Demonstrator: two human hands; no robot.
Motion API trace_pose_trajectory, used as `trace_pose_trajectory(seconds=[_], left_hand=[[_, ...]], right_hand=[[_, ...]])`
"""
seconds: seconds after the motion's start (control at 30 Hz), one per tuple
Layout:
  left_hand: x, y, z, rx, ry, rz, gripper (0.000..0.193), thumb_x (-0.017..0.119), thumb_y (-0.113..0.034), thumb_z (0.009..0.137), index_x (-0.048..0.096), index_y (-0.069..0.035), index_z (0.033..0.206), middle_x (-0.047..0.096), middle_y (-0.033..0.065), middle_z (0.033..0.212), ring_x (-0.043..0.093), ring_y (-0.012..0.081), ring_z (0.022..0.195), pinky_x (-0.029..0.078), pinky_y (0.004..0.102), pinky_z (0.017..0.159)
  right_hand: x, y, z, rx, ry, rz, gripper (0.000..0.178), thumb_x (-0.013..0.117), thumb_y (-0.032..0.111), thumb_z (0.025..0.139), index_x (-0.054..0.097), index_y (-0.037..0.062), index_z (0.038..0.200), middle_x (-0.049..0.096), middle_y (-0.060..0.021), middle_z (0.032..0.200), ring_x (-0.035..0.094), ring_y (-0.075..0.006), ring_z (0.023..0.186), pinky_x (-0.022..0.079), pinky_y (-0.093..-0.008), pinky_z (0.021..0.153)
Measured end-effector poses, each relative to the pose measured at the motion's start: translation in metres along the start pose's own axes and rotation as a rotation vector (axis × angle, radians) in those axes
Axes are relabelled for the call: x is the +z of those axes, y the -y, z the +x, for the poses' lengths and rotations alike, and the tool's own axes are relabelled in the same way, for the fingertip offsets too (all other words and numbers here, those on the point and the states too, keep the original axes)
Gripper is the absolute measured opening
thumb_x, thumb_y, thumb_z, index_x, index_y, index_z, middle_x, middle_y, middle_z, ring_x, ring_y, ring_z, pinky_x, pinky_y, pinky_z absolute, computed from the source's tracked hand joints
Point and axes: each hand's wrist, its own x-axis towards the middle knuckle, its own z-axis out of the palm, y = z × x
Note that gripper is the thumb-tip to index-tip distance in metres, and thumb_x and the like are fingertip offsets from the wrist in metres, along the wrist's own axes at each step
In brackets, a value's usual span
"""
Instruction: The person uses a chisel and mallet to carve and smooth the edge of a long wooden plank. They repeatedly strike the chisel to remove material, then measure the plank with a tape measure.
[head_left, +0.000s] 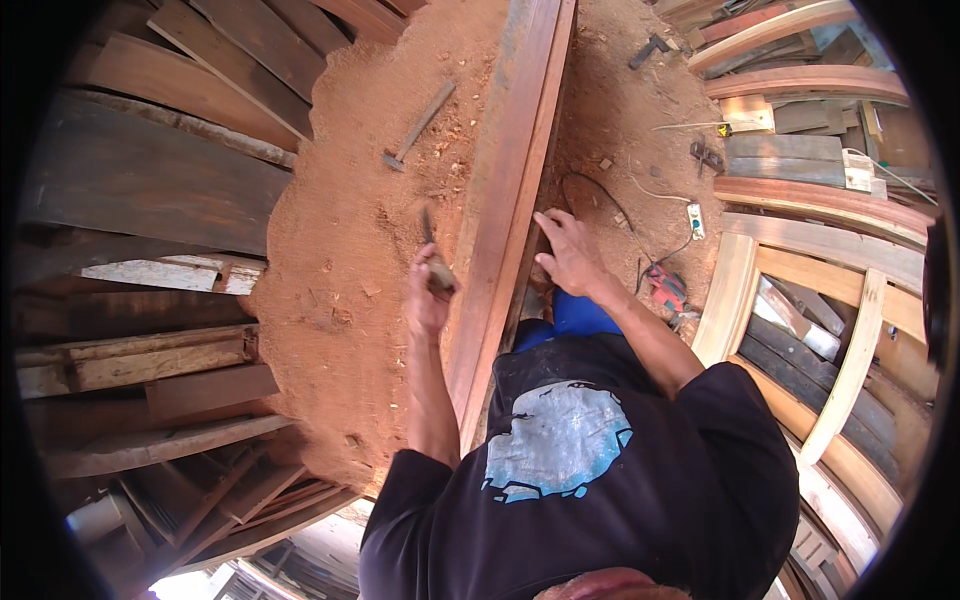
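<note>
A long reddish-brown wooden beam point(517, 170) runs away from me between my two arms, with a stepped edge along its right side. On its left, my left hand point(430, 288) is closed round a chisel-like tool point(428, 228), whose narrow dark blade points away from me. Its exact kind is hard to make out. My right hand point(573, 252) lies at the beam's right edge, fingers stretched out and apart, the fingertips touching or very near the wood. Nothing shows in it. A hammer point(422, 125) rests on the sawdust-covered ground beyond my left hand.
Planks point(160, 175) are stacked along the left. On the right lie a red power tool point(667, 288), a white socket strip point(696, 220) with cords, a dark metal clamp-like tool point(706, 156), another dark tool point(650, 50) and a pale wooden frame point(845, 360).
</note>
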Motion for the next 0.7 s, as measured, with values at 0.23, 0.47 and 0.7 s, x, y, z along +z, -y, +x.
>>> trace_pose_trajectory(seconds=[0.23,0.47,0.7], left_hand=[[0.146,0.027,-0.054,-0.338,0.293,-0.238,0.069,0.075,-0.054,0.094,0.052,-0.015,0.146,0.064,0.0144,0.107,0.068,0.0259,0.087,0.058,0.0411,0.072],[0.223,0.029,0.004,-0.305,0.53,0.109,0.074,0.076,-0.011,0.089,0.043,-0.014,0.155,0.061,0.0119,0.112,0.066,0.0266,0.095,0.057,0.0431,0.083],[0.288,0.037,0.118,0.363,0.479,1.246,0.068,0.086,-0.002,0.064,0.066,-0.012,0.129,0.062,0.0151,0.127,0.06,0.0368,0.12,0.045,0.0473,0.11]], right_hand=[[-0.016,0.023,0.026,-0.214,-0.127,-0.001,0.053,0.074,0.016,0.09,0.058,0.0088,0.14,0.058,-0.0228,0.135,0.058,-0.0411,0.122,0.05,-0.0497,0.102],[-0.029,-0.078,0.054,-0.23,-0.323,0.021,0.034,0.077,0.02,0.09,0.064,0.0009,0.115,0.067,-0.0172,0.118,0.065,-0.0373,0.108,0.055,-0.0447,0.088],[-0.054,-0.143,0.11,-0.262,-0.294,0.366,0.033,0.077,0.019,0.09,0.065,0.0054,0.118,0.068,-0.0163,0.111,0.067,-0.0352,0.104,0.056,-0.0409,0.086]])
